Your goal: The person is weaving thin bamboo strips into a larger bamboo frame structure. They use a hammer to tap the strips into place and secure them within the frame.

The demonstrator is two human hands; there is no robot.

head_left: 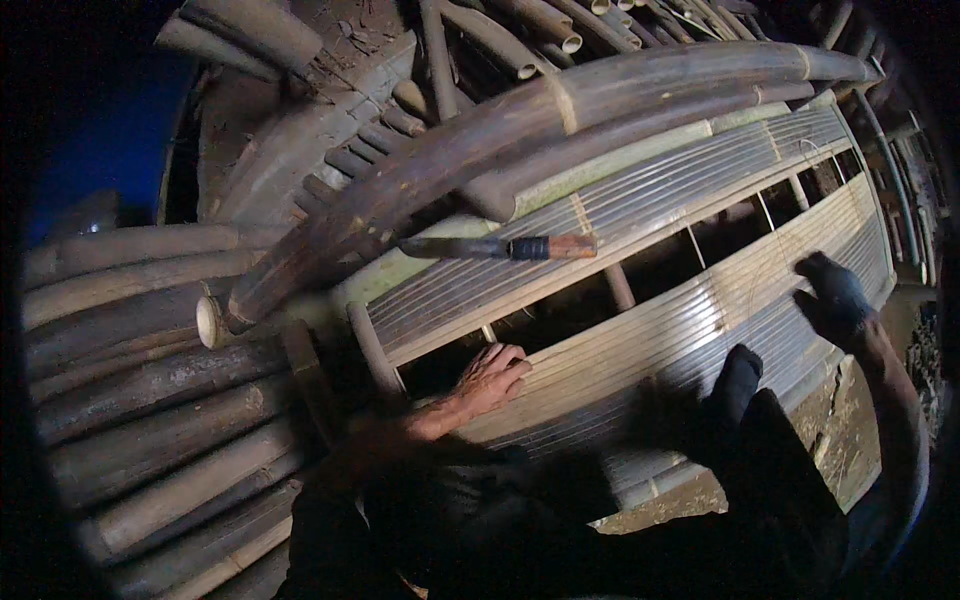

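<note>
Head view. We look down on a panel of thin bamboo slats (640,340) that crosses the frame from lower left to upper right, its long axis rising toward the upper right corner. The slats run along that same axis in two bands, with a row of dark gaps between them across the middle of the picture.

Our left hand (490,378) sits at centre frame, just below the gap row. Its fingers (508,362) are pressed together and lie flat on the upper edge of the lower slat band, the tips pointing toward the upper right, along the slats; we see nothing pinched.

Our right hand (832,296) sits at the right of the frame, resting on the same lower band farther along the axis. It is dark and in shadow, so we cannot tell whether its fingers are spread or closed.

A knife (500,247) with a reddish handle lies above centre, on the upper slat band beneath a thick bamboo pole (520,125). Its blade points to the left of the frame and its handle to the right, nearly level. It lies directly above the left hand, across the gap row, and well apart from the right hand; the left hand is the nearer.

Stacked bamboo poles (150,400) fill the left of the frame.
</note>
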